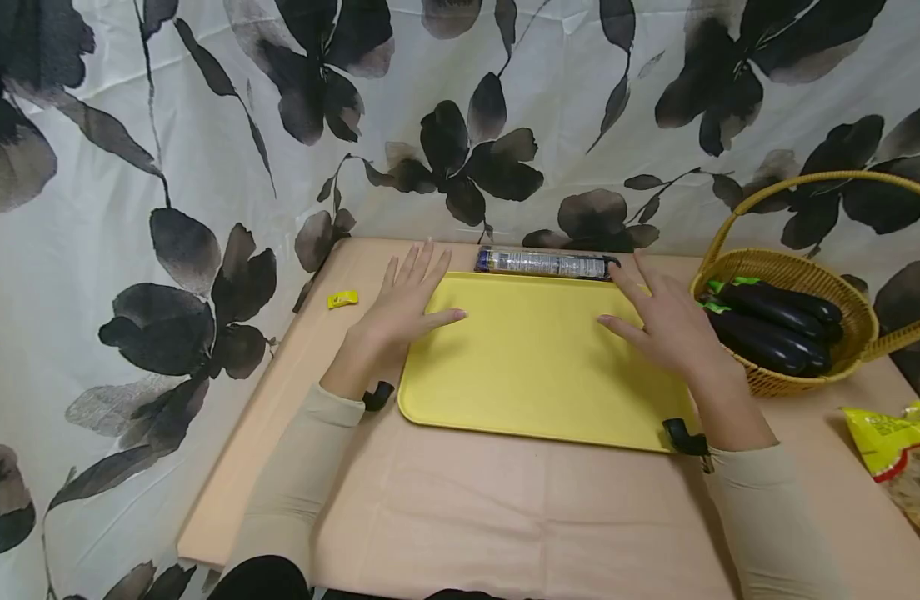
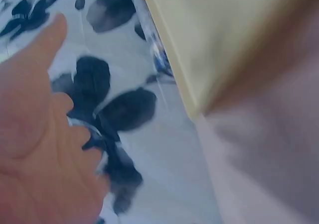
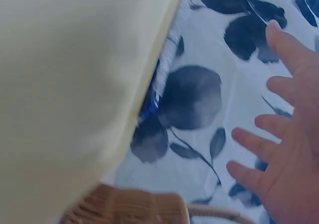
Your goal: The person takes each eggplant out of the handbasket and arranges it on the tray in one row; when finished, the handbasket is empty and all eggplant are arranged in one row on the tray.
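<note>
Left hand point(image 1: 406, 306), right hand point(image 1: 668, 321): fingers spread, hands empty, near ends of yellow tray point(image 1: 535, 367), long axis roughly left-right.

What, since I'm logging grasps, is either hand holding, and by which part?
Nothing is held: the left hand and the right hand both have their fingers spread, near opposite ends of the yellow tray.

Yellow tray point(image 1: 535, 367) flat on table point(image 1: 467, 517)
</note>
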A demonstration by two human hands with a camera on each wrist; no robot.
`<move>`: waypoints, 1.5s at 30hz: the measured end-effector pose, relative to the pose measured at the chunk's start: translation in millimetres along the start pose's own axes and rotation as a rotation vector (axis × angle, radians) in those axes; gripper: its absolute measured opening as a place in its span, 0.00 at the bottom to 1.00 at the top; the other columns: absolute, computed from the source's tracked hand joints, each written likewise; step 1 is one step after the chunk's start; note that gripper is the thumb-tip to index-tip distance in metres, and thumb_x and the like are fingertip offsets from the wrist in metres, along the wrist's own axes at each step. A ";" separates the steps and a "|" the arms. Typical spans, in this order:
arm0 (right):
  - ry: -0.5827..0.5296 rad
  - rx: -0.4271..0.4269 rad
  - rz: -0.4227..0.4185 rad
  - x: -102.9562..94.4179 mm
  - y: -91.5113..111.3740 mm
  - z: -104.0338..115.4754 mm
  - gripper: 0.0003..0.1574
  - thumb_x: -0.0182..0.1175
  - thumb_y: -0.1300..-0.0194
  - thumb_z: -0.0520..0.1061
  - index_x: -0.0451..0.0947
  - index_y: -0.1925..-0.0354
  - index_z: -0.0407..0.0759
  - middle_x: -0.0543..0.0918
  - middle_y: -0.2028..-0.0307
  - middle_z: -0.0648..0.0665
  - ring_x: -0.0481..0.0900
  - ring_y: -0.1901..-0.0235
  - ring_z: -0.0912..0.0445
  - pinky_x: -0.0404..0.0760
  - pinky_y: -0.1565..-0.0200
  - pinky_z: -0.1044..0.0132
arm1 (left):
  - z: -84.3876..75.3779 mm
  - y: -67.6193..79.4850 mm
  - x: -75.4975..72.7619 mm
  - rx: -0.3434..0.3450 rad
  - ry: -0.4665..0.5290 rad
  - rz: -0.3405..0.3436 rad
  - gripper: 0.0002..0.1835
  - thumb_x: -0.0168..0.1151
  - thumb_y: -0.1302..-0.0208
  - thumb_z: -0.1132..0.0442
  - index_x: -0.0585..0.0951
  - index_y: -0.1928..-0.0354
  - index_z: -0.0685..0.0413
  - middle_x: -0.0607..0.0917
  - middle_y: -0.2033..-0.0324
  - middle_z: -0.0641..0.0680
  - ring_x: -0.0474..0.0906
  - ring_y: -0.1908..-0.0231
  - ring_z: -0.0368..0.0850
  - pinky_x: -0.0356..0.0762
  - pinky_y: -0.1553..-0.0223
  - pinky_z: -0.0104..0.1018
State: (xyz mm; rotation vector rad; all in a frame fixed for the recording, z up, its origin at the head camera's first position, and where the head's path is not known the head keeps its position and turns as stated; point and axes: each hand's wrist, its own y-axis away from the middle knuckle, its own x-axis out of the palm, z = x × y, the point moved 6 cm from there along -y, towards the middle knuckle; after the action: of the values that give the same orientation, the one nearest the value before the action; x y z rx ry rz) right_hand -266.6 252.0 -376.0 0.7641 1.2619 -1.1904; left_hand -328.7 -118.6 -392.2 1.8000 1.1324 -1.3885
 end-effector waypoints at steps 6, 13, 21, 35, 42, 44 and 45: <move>-0.132 0.062 -0.069 -27.8 18.4 -25.0 0.51 0.58 0.26 0.68 0.46 0.16 0.64 0.44 0.16 0.39 0.51 0.22 0.28 0.56 0.34 0.18 | 39.1 12.8 12.4 -0.001 0.419 0.185 0.58 0.68 0.32 0.40 0.34 0.16 0.31 0.33 0.16 0.44 0.29 0.16 0.46 0.38 0.17 0.55; -0.246 0.139 -0.096 -52.4 33.4 -60.9 0.51 0.61 0.24 0.58 0.44 0.15 0.61 0.53 0.19 0.31 0.51 0.22 0.28 0.53 0.30 0.22 | 68.5 18.5 36.1 -0.013 0.466 0.376 0.67 0.76 0.41 0.40 0.35 0.15 0.35 0.34 0.15 0.51 0.27 0.17 0.52 0.34 0.18 0.57; -0.253 0.195 -0.067 -66.9 42.3 -96.2 0.48 0.60 0.23 0.55 0.49 0.16 0.53 0.62 0.25 0.25 0.64 0.32 0.25 0.64 0.37 0.22 | 76.4 21.0 36.5 -0.023 0.418 0.409 0.69 0.79 0.45 0.38 0.38 0.15 0.37 0.35 0.15 0.51 0.26 0.17 0.53 0.33 0.18 0.58; -0.136 0.228 0.275 -40.8 56.3 -130.5 0.43 0.59 0.23 0.58 0.62 0.22 0.37 0.73 0.38 0.18 0.69 0.39 0.22 0.64 0.40 0.20 | 73.0 21.6 41.1 -0.067 0.401 0.444 0.66 0.78 0.44 0.39 0.42 0.15 0.38 0.34 0.16 0.52 0.24 0.17 0.52 0.30 0.18 0.58; -0.091 0.221 0.329 -33.4 57.8 -127.1 0.39 0.60 0.23 0.55 0.66 0.25 0.35 0.68 0.34 0.15 0.64 0.36 0.18 0.63 0.39 0.20 | 73.0 23.0 41.4 -0.079 0.384 0.449 0.66 0.78 0.45 0.38 0.43 0.15 0.37 0.35 0.15 0.53 0.25 0.17 0.52 0.31 0.18 0.59; -0.092 0.229 0.335 -32.6 57.9 -127.6 0.39 0.59 0.22 0.55 0.66 0.25 0.35 0.68 0.34 0.15 0.64 0.36 0.18 0.63 0.39 0.20 | 72.7 23.1 40.8 -0.082 0.385 0.446 0.66 0.78 0.45 0.38 0.43 0.15 0.37 0.35 0.15 0.53 0.26 0.17 0.53 0.31 0.18 0.58; -0.095 0.233 0.335 -32.7 58.1 -128.0 0.38 0.59 0.22 0.54 0.66 0.25 0.35 0.68 0.34 0.15 0.64 0.36 0.18 0.63 0.39 0.20 | 72.5 23.1 40.5 -0.082 0.384 0.446 0.66 0.78 0.45 0.38 0.43 0.15 0.38 0.35 0.16 0.53 0.26 0.17 0.53 0.31 0.18 0.58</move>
State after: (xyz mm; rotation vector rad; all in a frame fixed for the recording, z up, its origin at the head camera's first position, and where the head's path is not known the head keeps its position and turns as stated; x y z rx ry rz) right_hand -246.1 394.7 -380.1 1.0330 0.8833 -1.0935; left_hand -337.5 -179.7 -452.3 2.1487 0.8719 -0.7504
